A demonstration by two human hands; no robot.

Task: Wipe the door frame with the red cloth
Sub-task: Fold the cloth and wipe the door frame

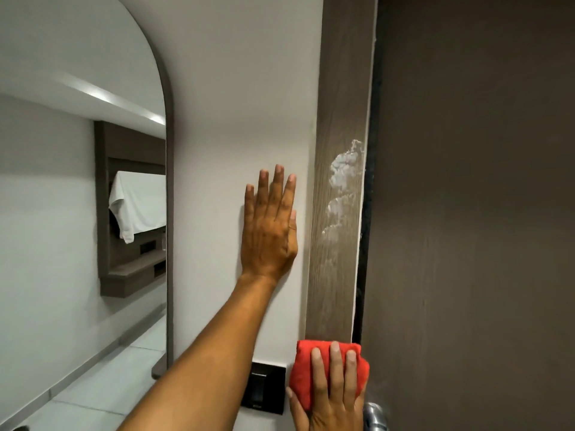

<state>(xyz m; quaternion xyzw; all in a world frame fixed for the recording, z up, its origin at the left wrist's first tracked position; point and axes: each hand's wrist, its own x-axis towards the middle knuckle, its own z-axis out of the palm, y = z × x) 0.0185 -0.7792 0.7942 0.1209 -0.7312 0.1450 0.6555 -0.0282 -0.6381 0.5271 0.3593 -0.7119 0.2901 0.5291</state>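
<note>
Clearly the wiping was not finished: white smears (343, 188) remained on the door frame (334, 275), above the red cloth (306, 373). The right hand (334, 396) pressed the folded cloth flat against the frame's lower part, while the left hand (270, 225) lay spread on the wall (236, 104).

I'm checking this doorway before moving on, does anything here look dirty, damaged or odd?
Yes. A whitish, patchy smear runs down the brown wood-grain door frame, well above the folded red cloth that the right hand presses against it. The left hand lies flat on the white wall.
</note>
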